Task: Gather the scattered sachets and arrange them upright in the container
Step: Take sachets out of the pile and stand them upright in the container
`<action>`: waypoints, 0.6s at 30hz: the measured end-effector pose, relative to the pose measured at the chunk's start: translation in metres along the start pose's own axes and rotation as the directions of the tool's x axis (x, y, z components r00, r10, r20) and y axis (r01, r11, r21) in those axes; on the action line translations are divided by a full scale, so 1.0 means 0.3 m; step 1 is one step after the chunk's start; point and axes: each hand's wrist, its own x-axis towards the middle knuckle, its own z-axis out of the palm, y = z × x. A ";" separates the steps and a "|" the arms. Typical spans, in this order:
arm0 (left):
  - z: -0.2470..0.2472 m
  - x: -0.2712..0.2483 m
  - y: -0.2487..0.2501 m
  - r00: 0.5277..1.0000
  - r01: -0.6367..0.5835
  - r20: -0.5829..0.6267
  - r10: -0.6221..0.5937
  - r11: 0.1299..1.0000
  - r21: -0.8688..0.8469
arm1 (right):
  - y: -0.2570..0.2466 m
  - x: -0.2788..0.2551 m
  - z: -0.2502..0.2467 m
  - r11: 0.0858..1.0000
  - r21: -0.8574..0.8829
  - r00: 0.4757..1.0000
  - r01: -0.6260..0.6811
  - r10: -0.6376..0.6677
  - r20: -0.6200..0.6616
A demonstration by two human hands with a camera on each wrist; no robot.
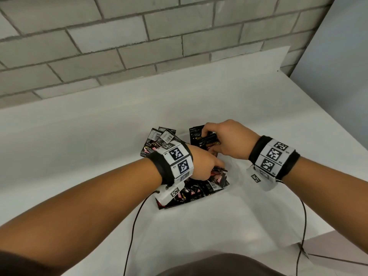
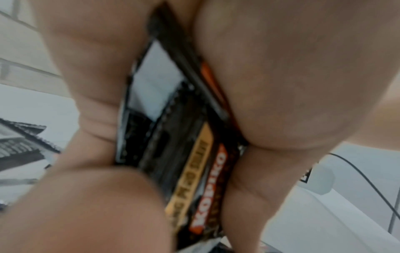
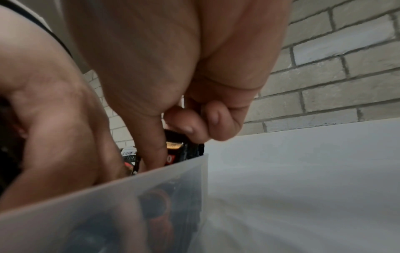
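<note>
A bunch of dark sachets (image 2: 173,130) is squeezed tight between the thumb and curled fingers of the left hand (image 1: 201,166), low over the clear container (image 3: 103,202) on the white table (image 1: 99,126). A few sachets (image 1: 207,140) are pinched by the bent fingers of the right hand (image 1: 229,140), just above the container's far end, and more sachets (image 1: 159,138) are seen sticking up at its far left

Access: container crowded, tabletop open around it.
Both hands and black foil sachets (image 1: 199,188) fill the translucent plastic container (image 3: 103,196); white tabletop (image 1: 89,136) left, right and behind lies bare up to grey brick wall (image 1: 119,36).
</note>
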 end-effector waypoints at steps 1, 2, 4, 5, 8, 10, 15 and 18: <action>0.001 -0.003 -0.003 1.000 0.009 0.007 -0.009 0.999 -0.031 | -0.004 0.002 0.003 1.000 -0.020 1.000 -0.010 0.010 0.003; 0.003 -0.006 -0.006 1.000 0.008 0.012 -0.008 0.999 -0.046 | -0.009 0.003 0.005 0.999 -0.039 1.000 -0.018 0.018 0.004; 0.008 -0.020 -0.009 1.000 0.005 0.026 -0.003 0.998 -0.064 | -0.017 0.003 0.011 0.997 -0.067 1.000 -0.026 0.026 0.000; 0.010 -0.028 -0.009 0.999 0.000 0.034 0.002 0.998 -0.071 | -0.019 0.003 0.014 0.997 -0.076 1.000 -0.030 0.030 -0.004; 0.017 -0.057 -0.011 0.998 0.010 0.061 -0.005 0.996 -0.084 | -0.022 0.003 0.016 0.996 -0.084 0.999 -0.043 0.043 -0.012; 0.024 -0.069 -0.013 0.998 0.023 0.064 -0.017 0.995 -0.097 | -0.032 0.004 0.016 0.994 -0.097 0.999 -0.052 0.053 0.002; 0.047 -0.094 -0.014 0.998 0.034 -0.047 -0.042 0.986 -0.166 | -0.058 -0.009 0.004 0.976 -0.194 0.995 -0.097 0.097 -0.007; 0.064 -0.122 -0.028 0.987 0.001 -0.156 -0.043 0.965 -0.262 | -0.061 -0.019 -0.020 0.970 -0.223 0.995 -0.098 0.092 -0.037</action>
